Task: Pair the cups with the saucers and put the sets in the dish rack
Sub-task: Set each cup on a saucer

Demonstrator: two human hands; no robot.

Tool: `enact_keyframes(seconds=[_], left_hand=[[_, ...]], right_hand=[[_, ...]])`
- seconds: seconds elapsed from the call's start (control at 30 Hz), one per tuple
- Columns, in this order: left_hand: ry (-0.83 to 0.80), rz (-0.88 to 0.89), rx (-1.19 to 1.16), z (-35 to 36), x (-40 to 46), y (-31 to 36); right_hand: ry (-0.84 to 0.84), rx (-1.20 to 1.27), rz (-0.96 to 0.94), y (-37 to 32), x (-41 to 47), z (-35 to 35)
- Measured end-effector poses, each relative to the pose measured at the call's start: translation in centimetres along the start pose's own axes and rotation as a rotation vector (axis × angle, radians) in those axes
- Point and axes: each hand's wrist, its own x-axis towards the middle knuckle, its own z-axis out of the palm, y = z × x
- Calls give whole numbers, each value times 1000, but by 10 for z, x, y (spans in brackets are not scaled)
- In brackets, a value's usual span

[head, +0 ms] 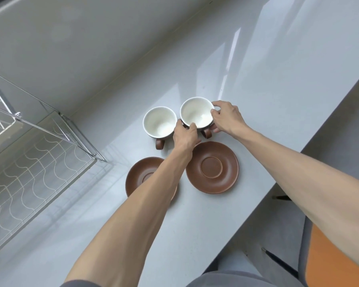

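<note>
Two brown cups with white insides stand side by side on the grey counter [257, 100]. Both my hands grip the right cup [196, 111]: my left hand [184, 135] on its near-left rim, my right hand [226, 117] on its right rim. The left cup [159, 123] stands free, its handle pointing toward me. Two brown saucers lie nearer to me. The right saucer [212, 167] is fully visible. My left forearm crosses over the left saucer [139, 177] and hides part of it. The wire dish rack [35, 160] stands at the left.
A grey wall runs along the back of the counter. The counter's front edge [278, 179] slants down the right side. Below it show a grey floor and an orange surface [330, 262].
</note>
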Motion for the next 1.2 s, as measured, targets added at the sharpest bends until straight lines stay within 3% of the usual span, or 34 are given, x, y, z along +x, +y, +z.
enact_keyframes(seconds=[0.3,0.67,1.2], left_hand=[[0,34,28,-9,-3,-2],[-42,73,-55,-25,-36,4],[-117,33,7,-39,-104,-65]], right_hand=[[89,158,56,6,-16,11],[161,200,-3,-5,-62,-7],[174,160,50,38,-161,4]])
